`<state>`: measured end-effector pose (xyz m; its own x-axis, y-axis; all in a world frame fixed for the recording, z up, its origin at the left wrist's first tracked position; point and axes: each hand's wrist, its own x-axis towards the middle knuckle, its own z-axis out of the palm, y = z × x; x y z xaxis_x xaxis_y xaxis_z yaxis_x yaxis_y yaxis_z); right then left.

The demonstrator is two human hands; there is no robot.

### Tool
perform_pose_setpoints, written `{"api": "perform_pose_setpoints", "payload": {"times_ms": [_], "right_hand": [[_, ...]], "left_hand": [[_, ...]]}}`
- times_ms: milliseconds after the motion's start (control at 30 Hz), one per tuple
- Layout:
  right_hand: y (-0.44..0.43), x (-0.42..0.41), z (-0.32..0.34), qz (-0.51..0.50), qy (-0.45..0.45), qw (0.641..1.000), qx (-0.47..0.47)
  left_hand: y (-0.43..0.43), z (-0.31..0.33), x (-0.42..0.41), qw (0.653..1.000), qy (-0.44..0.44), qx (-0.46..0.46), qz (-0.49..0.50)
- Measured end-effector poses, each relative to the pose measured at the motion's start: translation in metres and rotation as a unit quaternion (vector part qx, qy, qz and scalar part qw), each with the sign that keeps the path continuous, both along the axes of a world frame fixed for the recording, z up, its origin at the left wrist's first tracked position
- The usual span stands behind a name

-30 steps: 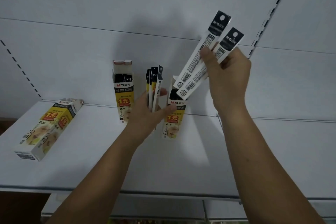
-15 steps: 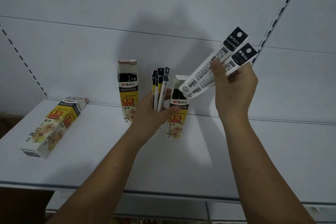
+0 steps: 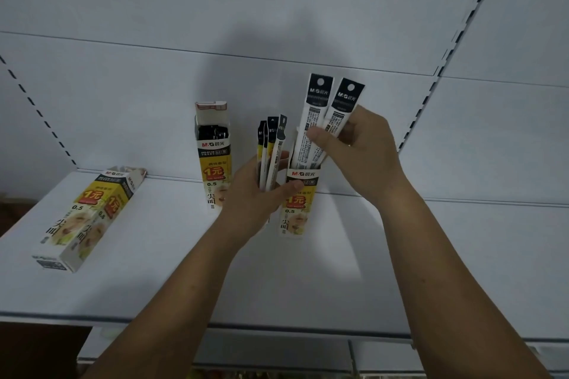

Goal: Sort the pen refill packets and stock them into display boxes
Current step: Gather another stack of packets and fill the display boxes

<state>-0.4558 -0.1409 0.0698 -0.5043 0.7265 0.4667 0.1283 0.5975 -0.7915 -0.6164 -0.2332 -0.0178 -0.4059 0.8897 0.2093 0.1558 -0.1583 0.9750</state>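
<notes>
My right hand [image 3: 360,151] pinches two white refill packets [image 3: 317,120] with black tops; their lower ends sit inside the open top of an upright yellow display box [image 3: 297,203]. My left hand [image 3: 258,191] grips a small bunch of refill packets [image 3: 271,151] held upright, and its thumb presses on that box's front. A second upright display box [image 3: 212,160], open and filled with black-topped packets, stands to the left. A third display box [image 3: 89,215] lies flat on the white shelf [image 3: 154,271].
The white back panel [image 3: 277,24] rises behind the boxes, with slotted uprights at the right [image 3: 443,68] and left [image 3: 40,114]. The shelf's front edge [image 3: 277,324] runs across below my forearms; a lower shelf shows beneath it.
My right hand swung the two packets from a slant to nearly upright and lowered their ends into the box. The left hand kept its bunch beside the box.
</notes>
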Motion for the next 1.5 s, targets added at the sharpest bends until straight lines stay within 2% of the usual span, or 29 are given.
{"api": "perform_pose_setpoints", "payload": {"times_ms": [100,267,500,633,700,833,1000,1200,1267,1433,1500], "right_hand": [[0.005,0.004,0.005,0.004,-0.029,1.0,-0.008],[0.002,0.006,0.018,0.033,0.052,0.997,-0.042],[-0.003,0.004,-0.005,0.068,-0.111,0.991,0.021],[-0.003,0.006,0.006,0.03,-0.015,0.999,0.019],[-0.004,0.006,0.015,0.03,-0.005,0.999,0.043],[-0.004,0.008,0.012,0.052,-0.03,0.998,0.028],[0.004,0.007,-0.006,0.061,-0.116,0.991,0.011],[0.001,0.009,0.014,0.007,0.002,0.997,0.076],[0.003,0.01,0.011,-0.001,-0.02,0.995,0.102],[0.001,0.009,-0.009,0.027,-0.172,0.978,0.111],[-0.001,0.01,-0.006,0.02,-0.184,0.977,0.108]], "left_hand": [[-0.001,0.001,0.0,1.0,0.001,-0.002,-0.003],[-0.003,0.002,0.001,1.0,0.006,0.001,-0.015],[-0.005,0.005,0.0,1.0,0.02,0.01,-0.021],[-0.005,0.005,0.0,1.0,0.024,0.006,-0.018],[-0.005,0.006,0.002,0.999,0.03,0.007,-0.019],[-0.004,0.005,0.001,0.999,0.028,0.005,-0.017],[-0.005,0.006,0.001,0.999,0.036,0.015,-0.024],[-0.005,0.006,0.002,0.999,0.025,0.007,-0.02],[-0.005,0.006,0.002,0.999,0.03,0.005,-0.017],[-0.004,0.003,0.002,0.999,0.049,-0.001,-0.005],[-0.003,0.003,0.001,0.999,0.047,0.0,-0.006]]}}
